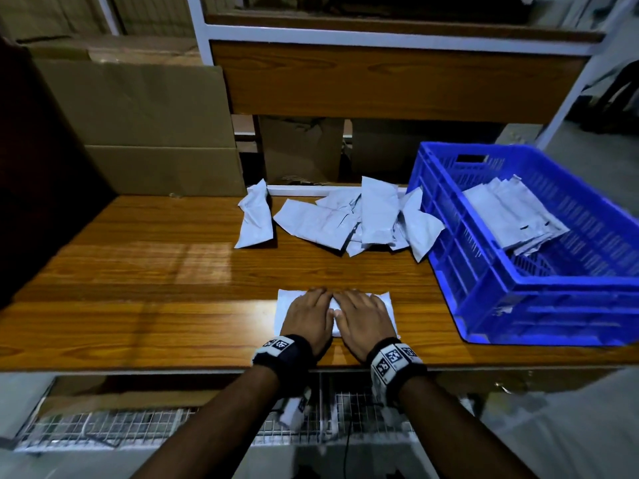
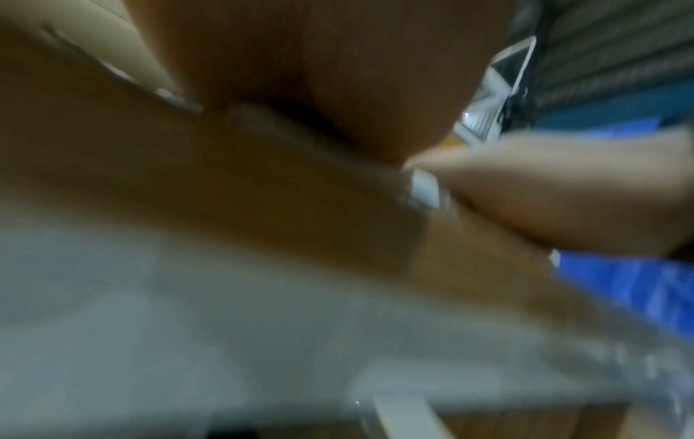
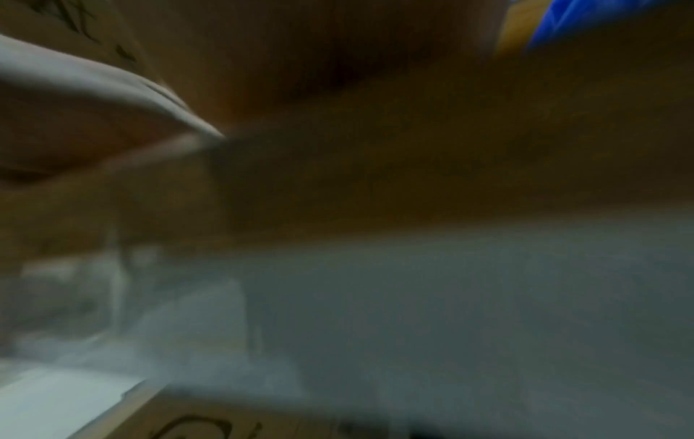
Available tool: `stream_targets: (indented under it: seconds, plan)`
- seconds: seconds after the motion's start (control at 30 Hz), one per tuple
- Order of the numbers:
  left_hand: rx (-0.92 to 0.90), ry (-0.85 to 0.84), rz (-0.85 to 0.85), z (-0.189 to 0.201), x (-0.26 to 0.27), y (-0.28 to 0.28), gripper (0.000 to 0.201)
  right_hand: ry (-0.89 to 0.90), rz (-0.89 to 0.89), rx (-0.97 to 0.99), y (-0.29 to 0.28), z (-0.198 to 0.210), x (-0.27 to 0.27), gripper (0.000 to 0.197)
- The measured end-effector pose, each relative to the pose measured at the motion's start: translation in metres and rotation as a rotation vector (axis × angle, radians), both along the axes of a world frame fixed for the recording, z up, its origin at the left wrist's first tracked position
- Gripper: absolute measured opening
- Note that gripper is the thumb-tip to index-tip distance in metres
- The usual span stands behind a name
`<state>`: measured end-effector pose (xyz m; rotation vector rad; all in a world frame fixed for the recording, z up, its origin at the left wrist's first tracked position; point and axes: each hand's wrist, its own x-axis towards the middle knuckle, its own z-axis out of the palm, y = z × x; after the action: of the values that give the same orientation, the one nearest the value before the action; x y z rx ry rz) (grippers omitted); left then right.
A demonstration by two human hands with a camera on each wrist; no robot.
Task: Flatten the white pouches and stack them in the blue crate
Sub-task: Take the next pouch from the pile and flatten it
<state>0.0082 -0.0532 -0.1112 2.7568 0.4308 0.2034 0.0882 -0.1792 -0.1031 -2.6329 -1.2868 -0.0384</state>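
Observation:
A white pouch (image 1: 284, 300) lies flat on the wooden table (image 1: 155, 271) near its front edge. Both hands press on it side by side with straight fingers, palms down: my left hand (image 1: 308, 312) on its left half, my right hand (image 1: 363, 314) on its right half. Several crumpled white pouches (image 1: 332, 219) lie in a loose heap at the back of the table. The blue crate (image 1: 539, 292) stands on the right and holds a stack of flattened pouches (image 1: 511, 216). Both wrist views are blurred; the blue crate (image 2: 631, 285) shows at the right of the left wrist view.
Cardboard boxes (image 1: 148, 126) stand behind the table on the left. A wooden shelf unit with a white metal frame (image 1: 397, 81) rises behind the heap. Below the table's front edge sits a wire mesh rack (image 1: 173, 423).

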Motion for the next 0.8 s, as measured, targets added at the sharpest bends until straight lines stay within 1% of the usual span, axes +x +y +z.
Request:
stream_targets:
  seconds: [0.2, 0.37, 0.43, 0.53, 0.63, 0.7, 0.8]
  plan:
    - [0.111, 0.051, -0.015, -0.014, 0.002, 0.002, 0.063, -0.022, -0.010, 0.045, 0.001, -0.009, 0.000, 0.052]
    - [0.115, 0.044, -0.018, -0.017, 0.004, 0.001, 0.072, -0.017, -0.013, 0.026, 0.003, -0.014, 0.003, 0.057]
    - [0.119, 0.048, -0.010, -0.018, 0.004, 0.001, 0.071, -0.023, -0.017, 0.015, 0.003, -0.016, 0.003, 0.058]
    - [0.100, 0.059, 0.011, -0.016, 0.003, -0.001, 0.063, -0.026, -0.016, 0.027, 0.003, -0.018, 0.003, 0.060]
    - [0.093, 0.078, 0.028, -0.013, 0.001, -0.003, 0.063, 0.051, -0.012, 0.005, 0.000, -0.016, 0.004, 0.070]
    - [0.029, 0.078, 0.032, -0.013, 0.002, -0.002, 0.062, 0.128, -0.008, -0.019, 0.000, -0.012, 0.006, 0.072]
    - [-0.138, 0.074, 0.034, -0.010, 0.006, 0.006, 0.054, 0.236, -0.021, -0.039, 0.001, -0.008, 0.012, 0.055]
